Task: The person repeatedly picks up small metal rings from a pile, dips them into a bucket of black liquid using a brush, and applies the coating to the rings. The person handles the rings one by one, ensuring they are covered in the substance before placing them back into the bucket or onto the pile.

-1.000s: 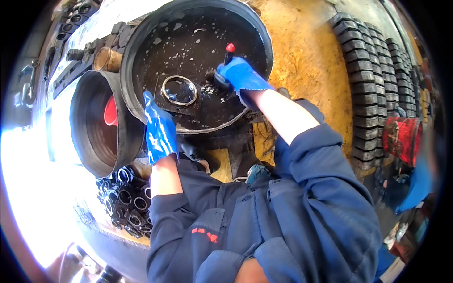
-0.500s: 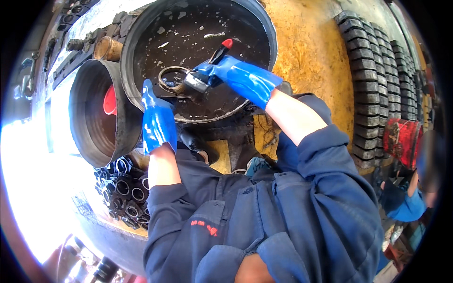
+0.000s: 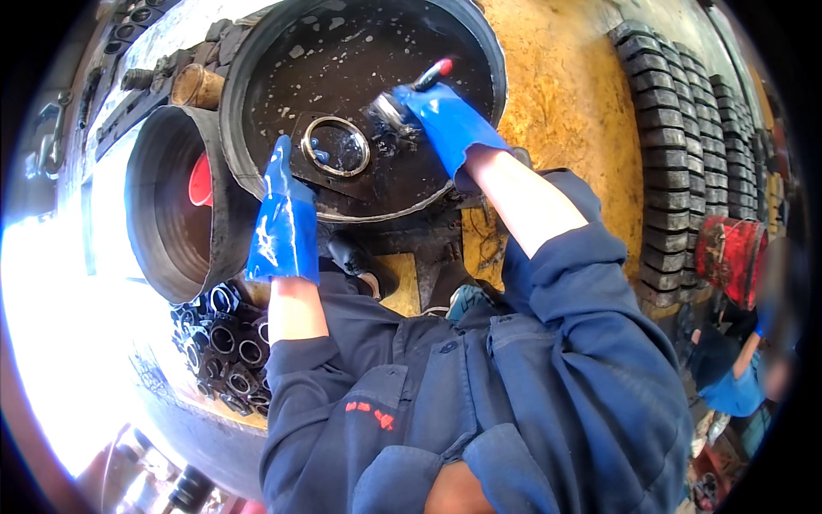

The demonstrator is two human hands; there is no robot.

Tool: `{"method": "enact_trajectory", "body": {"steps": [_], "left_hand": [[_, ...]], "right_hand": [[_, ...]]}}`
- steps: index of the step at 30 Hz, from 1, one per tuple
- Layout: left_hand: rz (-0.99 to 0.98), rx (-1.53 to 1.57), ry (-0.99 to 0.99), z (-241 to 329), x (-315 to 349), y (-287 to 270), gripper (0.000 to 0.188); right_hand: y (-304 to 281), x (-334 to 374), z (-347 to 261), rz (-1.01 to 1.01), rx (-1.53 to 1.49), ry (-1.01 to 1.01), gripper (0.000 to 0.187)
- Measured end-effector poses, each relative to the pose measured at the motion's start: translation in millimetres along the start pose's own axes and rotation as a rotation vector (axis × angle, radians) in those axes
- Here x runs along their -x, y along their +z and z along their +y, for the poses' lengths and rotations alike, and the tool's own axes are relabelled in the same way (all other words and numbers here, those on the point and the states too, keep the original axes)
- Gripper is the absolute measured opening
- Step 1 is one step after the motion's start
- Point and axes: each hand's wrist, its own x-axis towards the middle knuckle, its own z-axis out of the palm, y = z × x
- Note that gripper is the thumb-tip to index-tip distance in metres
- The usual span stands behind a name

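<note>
Blue rubber covers both your hands. Your gloved right hand (image 3: 445,124) is closed around a dark-handled scrubbing brush with a red tip (image 3: 431,75), its blurred head lying just to the right of a dark flat metal plate with a bright round metal ring (image 3: 347,174). Whether the bristles touch the plate, you cannot tell from this view.

Your gloved left hand (image 3: 282,218) grips that ringed plate by its left side, thumb pointing up along the outside and blue fingertips showing through the ring. The plate is in the near part of a wide, round, dark grey tub (image 3: 497,64), over dark liquid with pale flecks of foam (image 3: 368,64).

By your left forearm stands a smaller grey-black open bucket (image 3: 224,197) with a red plastic vessel (image 3: 200,181) inside, and nearer you a pile of dark metal parts with round openings (image 3: 224,340). Off to your right are rows of black ribbed blocks (image 3: 664,171), a scuffed red bucket (image 3: 728,257) and, beyond it, another person in blue (image 3: 736,387)
</note>
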Motion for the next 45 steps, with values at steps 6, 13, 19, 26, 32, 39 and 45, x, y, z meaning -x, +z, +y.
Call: {"method": "enact_trajectory", "body": {"steps": [6, 13, 19, 26, 32, 39, 45], "left_hand": [[-0.169, -0.035, 0.087, -4.3, -27.5, -25.2, 0.044], [-0.079, -0.112, 0.16, -2.5, -17.1, -13.4, 0.047], [0.094, -0.061, 0.128, -9.2, -0.8, -0.9, 0.05], [0.09, -0.122, 0.123, -9.3, 1.4, 0.7, 0.06], [0.094, -0.21, 0.09, -5.9, -9.2, -9.3, 0.067], [0.312, -0.55, 0.075, -3.1, -41.3, -33.5, 0.081], [0.309, -0.613, 0.116, -0.4, -7.7, 0.1, 0.079]], "right_hand": [[-6.0, 38.9, -35.2, -0.239, -0.33, -0.155, 0.033], [-4.8, 10.4, -11.1, -0.185, 0.037, -0.026, 0.038], [16.3, 11.6, -36.2, -0.139, -0.054, -0.17, 0.032], [37.6, 14.5, -48.4, -0.366, -0.028, -0.33, 0.027], [16.3, 1.6, -47.2, -0.321, -0.121, -0.33, 0.028], [16.9, 5.6, -39.6, -0.326, 0.061, -0.437, 0.029], [-6.5, -19.9, 27.4, 0.119, 0.324, -0.204, 0.035]]}}
